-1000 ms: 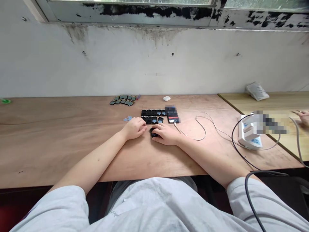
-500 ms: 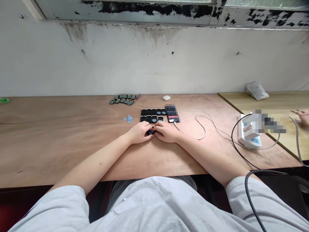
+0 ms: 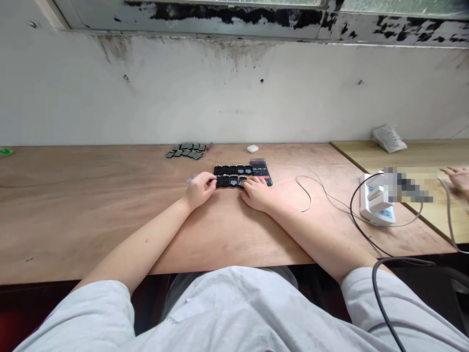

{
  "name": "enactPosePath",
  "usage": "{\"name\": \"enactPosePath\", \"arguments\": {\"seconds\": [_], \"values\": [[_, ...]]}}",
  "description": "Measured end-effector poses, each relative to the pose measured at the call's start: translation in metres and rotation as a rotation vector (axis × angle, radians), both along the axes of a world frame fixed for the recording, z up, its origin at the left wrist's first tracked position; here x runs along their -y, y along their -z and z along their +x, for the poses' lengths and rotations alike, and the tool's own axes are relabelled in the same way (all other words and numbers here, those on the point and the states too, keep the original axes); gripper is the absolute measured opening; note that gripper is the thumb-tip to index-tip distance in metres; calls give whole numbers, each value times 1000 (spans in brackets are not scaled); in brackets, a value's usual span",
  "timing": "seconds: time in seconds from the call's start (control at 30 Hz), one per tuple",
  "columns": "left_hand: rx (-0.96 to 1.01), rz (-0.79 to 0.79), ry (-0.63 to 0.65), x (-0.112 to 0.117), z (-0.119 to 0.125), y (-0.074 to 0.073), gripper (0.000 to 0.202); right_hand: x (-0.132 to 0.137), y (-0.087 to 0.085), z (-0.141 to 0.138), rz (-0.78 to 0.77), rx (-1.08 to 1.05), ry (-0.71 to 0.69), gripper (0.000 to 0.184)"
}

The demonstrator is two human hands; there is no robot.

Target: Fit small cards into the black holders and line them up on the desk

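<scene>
Small black plastic parts [image 3: 225, 181] lie in two rows at the middle of the table, some with a pale blue pad inside. At the left end of the near row my left hand [image 3: 200, 189] is closed, thumb and fingertips pinched on a dark edge of a black part. My right hand [image 3: 255, 193] has its fingers curled over the black part [image 3: 242, 181] at the row's right end, touching it and covering some of it. A few pale blue pads [image 3: 189, 180] show behind my left hand, which hides most of their pile.
A phone [image 3: 261, 171] showing a timer lies beside the rows. Green-grey square pieces [image 3: 186, 152] and a screwdriver [image 3: 209, 146] lie near the wall, left of a white case [image 3: 252, 148]. Cables run to a white power strip [image 3: 381, 215]. Another person's hand [image 3: 458, 178] is at far right.
My hands were together over a dark part in front of the rows. They have moved apart and forward, the left to the row's left end, the right to its right end.
</scene>
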State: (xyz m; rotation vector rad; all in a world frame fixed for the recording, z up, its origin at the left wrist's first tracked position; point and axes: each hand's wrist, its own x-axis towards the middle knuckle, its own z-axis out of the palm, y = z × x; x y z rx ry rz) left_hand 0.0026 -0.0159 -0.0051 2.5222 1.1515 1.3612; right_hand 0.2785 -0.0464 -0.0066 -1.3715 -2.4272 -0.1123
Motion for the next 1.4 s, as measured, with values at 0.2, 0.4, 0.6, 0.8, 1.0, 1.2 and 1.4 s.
{"name": "enactPosePath", "arguments": {"seconds": [0.2,0.4,0.6,0.8,1.0,1.2,1.4], "values": [[304,-263,-298,-22,-20,5,38,-2,1,1,3,-14,-18,22],[585,-533,-409,-41,-29,15,42,-6,2,3,-10,-23,-30,22],[309,-294,-374,-31,-28,6,33,-7,4,2,4,-19,-40,23],[-250,-46,-317,-14,-19,-3,22,-8,6,3,4,-27,-52,23],[-471,-69,-226,-8,-12,-3,26,-7,5,3,23,-35,-39,22],[-529,-67,-166,-8,-12,-1,27,-6,3,1,31,-42,11,20],[-520,-99,-179,-9,-12,0,29,-6,4,1,35,-49,30,20]]}}
